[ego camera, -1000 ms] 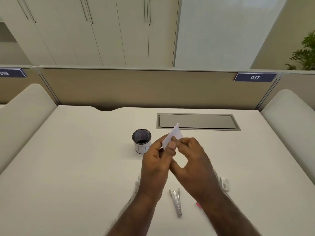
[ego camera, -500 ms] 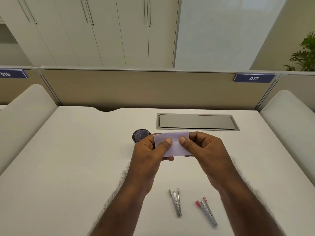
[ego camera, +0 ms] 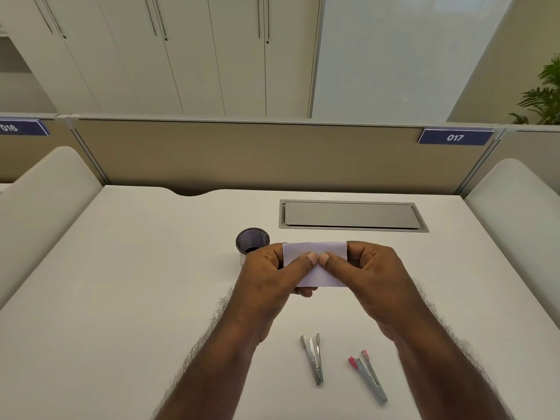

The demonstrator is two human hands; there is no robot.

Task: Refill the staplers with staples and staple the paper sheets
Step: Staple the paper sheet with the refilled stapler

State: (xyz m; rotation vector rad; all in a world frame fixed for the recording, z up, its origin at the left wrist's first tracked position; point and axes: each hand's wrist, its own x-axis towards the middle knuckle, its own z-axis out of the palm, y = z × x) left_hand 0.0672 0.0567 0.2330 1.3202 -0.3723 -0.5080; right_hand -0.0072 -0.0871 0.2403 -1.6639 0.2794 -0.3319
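Office: numbered desk partitions (ego camera: 454,137), cabinets (ego camera: 181,56).

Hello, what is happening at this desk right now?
A person holds a small white paper up over the desk with both hands, the left hand and the right hand each pinching it, thumbs meeting in the middle. Two staplers lie open and untouched nearer the person: a silver stapler and a pink stapler. A mesh cup stands behind the left hand.
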